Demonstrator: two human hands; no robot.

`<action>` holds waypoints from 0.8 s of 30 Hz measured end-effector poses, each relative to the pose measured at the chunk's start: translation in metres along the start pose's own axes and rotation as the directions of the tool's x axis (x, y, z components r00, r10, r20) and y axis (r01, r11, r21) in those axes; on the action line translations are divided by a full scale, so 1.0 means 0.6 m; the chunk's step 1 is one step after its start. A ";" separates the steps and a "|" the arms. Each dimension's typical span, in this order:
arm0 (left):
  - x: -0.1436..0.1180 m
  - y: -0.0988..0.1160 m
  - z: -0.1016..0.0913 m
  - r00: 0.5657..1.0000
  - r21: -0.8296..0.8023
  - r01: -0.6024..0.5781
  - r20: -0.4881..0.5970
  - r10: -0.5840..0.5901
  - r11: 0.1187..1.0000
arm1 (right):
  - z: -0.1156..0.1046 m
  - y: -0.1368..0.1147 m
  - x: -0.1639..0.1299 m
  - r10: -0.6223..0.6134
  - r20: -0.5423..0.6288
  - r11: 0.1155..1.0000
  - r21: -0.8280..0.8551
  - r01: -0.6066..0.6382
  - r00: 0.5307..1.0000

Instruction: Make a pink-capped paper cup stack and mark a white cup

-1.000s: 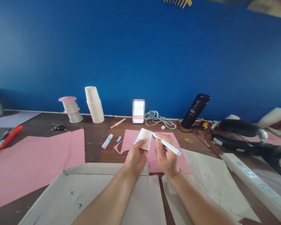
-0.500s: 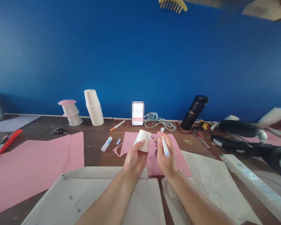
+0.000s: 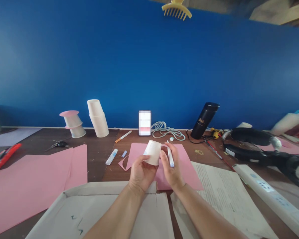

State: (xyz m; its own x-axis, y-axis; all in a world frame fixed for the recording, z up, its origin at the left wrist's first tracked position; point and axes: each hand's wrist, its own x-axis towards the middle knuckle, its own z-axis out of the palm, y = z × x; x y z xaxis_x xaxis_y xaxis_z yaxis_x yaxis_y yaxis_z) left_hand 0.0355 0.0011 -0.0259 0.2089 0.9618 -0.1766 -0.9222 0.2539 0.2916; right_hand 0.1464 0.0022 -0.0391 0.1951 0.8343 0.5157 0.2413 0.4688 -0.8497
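Note:
My left hand (image 3: 143, 171) is closed around a white paper cup (image 3: 153, 152), which is bottom-up with its narrow end on top. A white marker pen (image 3: 170, 156) rests between the fingers of my right hand (image 3: 171, 171), its pale lilac end toward me. The fingertips of that hand come up to the cup's right side; whether they touch it I cannot tell. Beneath both hands lies a pink sheet of paper (image 3: 186, 166) with a curved piece cut from its left edge. On the table to the left are a capped glue tube (image 3: 111, 157) and a small lilac cap (image 3: 124, 154).
Stacked paper cups (image 3: 98, 122) stand at the back left beside a cup pair with pink discs (image 3: 74, 124). A phone (image 3: 145, 123) leans on the blue wall. A black flask (image 3: 204, 121), headphones (image 3: 251, 142) and a power strip (image 3: 264, 189) lie right; a cardboard lid (image 3: 109, 189) is in front.
The right hand has moved in close to the cup, and the marker has turned lower in its fingers. The cup has tipped more upright. The whole view has shifted slightly.

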 end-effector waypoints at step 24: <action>-0.001 -0.016 0.006 0.987 0.021 0.046 0.154 -0.049 0.999 | 0.002 0.000 -0.004 0.188 0.023 0.973 0.130 -0.189 0.982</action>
State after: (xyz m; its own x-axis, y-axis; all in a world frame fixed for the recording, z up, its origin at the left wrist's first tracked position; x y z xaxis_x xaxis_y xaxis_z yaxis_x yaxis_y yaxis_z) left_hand 0.0457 -0.0018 -0.0250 0.3015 0.9525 -0.0435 -0.9047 0.3002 0.3024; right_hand 0.1449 0.0003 -0.0404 0.2148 0.9140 0.3441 0.0747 0.3359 -0.9389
